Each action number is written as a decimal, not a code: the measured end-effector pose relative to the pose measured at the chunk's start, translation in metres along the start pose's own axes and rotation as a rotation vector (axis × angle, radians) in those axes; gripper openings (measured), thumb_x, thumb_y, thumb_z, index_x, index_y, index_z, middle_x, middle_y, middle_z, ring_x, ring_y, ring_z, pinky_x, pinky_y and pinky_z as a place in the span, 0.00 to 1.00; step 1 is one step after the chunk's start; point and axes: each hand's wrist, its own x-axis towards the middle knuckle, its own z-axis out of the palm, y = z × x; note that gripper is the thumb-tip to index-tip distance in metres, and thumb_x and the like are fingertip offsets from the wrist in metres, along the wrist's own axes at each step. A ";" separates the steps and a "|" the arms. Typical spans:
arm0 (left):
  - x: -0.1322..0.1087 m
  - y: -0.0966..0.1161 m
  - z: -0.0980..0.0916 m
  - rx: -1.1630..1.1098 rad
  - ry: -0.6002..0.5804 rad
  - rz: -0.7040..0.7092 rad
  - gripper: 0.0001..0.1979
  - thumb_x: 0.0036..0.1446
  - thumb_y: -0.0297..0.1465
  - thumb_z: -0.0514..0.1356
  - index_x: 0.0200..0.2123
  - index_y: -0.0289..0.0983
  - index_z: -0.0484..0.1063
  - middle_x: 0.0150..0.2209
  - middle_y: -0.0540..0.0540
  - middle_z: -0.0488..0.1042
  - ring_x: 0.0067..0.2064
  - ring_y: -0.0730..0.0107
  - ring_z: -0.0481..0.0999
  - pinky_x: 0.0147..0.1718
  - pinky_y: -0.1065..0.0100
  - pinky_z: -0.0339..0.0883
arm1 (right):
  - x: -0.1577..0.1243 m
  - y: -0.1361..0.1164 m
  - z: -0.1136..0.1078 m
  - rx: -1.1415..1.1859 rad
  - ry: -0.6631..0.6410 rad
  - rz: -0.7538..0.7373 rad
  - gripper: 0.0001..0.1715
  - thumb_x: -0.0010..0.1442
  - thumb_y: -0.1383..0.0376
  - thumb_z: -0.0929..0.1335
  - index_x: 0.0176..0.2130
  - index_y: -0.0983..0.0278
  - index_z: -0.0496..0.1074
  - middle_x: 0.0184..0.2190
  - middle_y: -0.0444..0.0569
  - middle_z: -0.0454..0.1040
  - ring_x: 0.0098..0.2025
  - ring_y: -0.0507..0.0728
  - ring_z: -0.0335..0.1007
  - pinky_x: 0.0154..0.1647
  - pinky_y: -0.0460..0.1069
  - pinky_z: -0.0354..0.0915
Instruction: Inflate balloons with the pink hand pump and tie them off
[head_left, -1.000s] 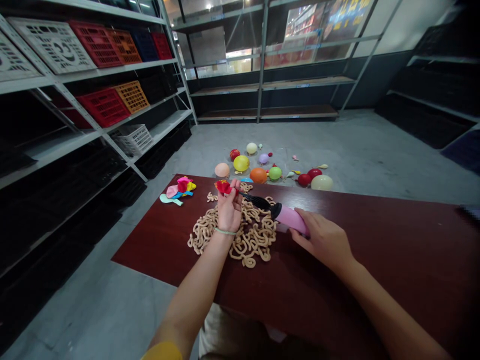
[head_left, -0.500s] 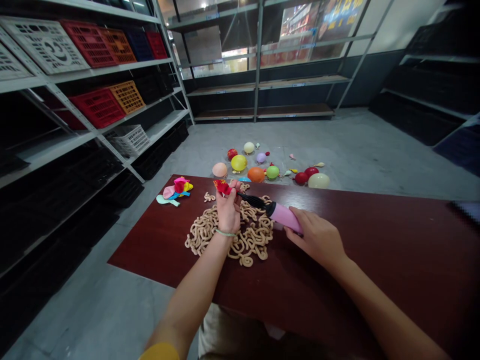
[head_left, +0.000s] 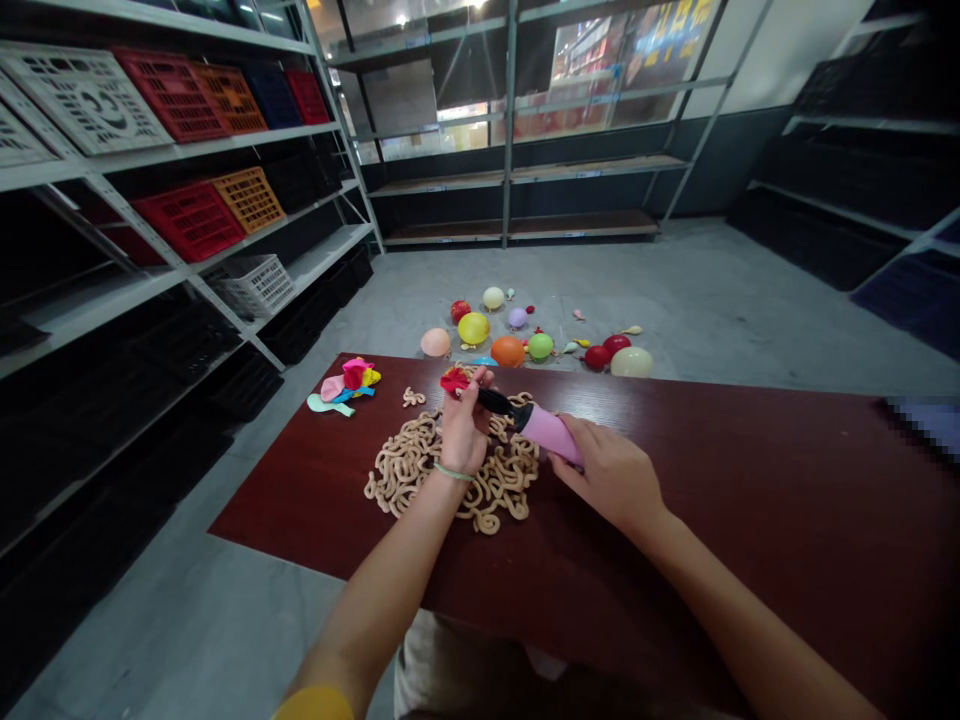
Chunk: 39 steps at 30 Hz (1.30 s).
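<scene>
A red balloon (head_left: 454, 381) with yellowish marks, limp and uninflated, is pinched in my left hand (head_left: 466, 432). My right hand (head_left: 613, 472) is wrapped round the pink body of a balloon pump (head_left: 552, 432). Its black front end points left into my left fingers, which hide the tip and the balloon's neck. Under my left hand, a heap of beige, curled, worm-like pieces (head_left: 405, 462) spreads over the dark red table (head_left: 720, 520). A small separate bit (head_left: 413, 397) lies behind the heap.
Limp coloured balloons (head_left: 349, 384) lie at the table's far left corner. On the floor beyond are several inflated balloons (head_left: 473, 328) and small limp ones. Shelves with plastic crates (head_left: 191, 215) stand left; a metal rack (head_left: 508, 150) stands behind. A blurred-out object (head_left: 930, 420) sits far right.
My hands have come closer together: the left with the balloon moved slightly right, the pump slightly left. Less of the pump's black front end shows. The view shifted a little.
</scene>
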 end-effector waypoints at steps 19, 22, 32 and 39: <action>-0.014 0.004 0.009 -0.003 -0.050 -0.325 0.28 0.65 0.52 0.51 0.44 0.33 0.76 0.48 0.35 0.78 0.50 0.59 0.79 0.52 0.60 0.71 | 0.002 -0.005 -0.006 0.004 0.143 -0.017 0.26 0.65 0.57 0.65 0.58 0.67 0.67 0.49 0.56 0.77 0.45 0.60 0.75 0.44 0.51 0.64; -0.015 0.006 0.013 0.025 -0.097 -0.394 0.35 0.64 0.56 0.45 0.45 0.31 0.76 0.48 0.32 0.78 0.50 0.57 0.79 0.53 0.59 0.70 | 0.001 -0.005 -0.006 0.019 0.132 -0.009 0.26 0.65 0.57 0.65 0.58 0.66 0.67 0.49 0.56 0.77 0.45 0.60 0.75 0.44 0.51 0.64; -0.011 0.004 0.012 -0.043 -0.005 0.007 0.11 0.67 0.39 0.55 0.35 0.39 0.68 0.30 0.49 0.71 0.35 0.70 0.76 0.49 0.60 0.70 | 0.002 -0.005 0.000 0.090 -0.003 -0.042 0.30 0.65 0.58 0.64 0.63 0.64 0.62 0.51 0.57 0.75 0.48 0.62 0.72 0.46 0.54 0.65; 0.002 0.004 0.018 0.005 0.074 0.180 0.15 0.69 0.40 0.50 0.30 0.39 0.60 0.24 0.53 0.63 0.25 0.73 0.68 0.35 0.67 0.69 | 0.002 0.010 0.003 -0.025 -0.096 -0.030 0.33 0.63 0.59 0.66 0.65 0.57 0.60 0.41 0.50 0.77 0.37 0.59 0.72 0.35 0.51 0.59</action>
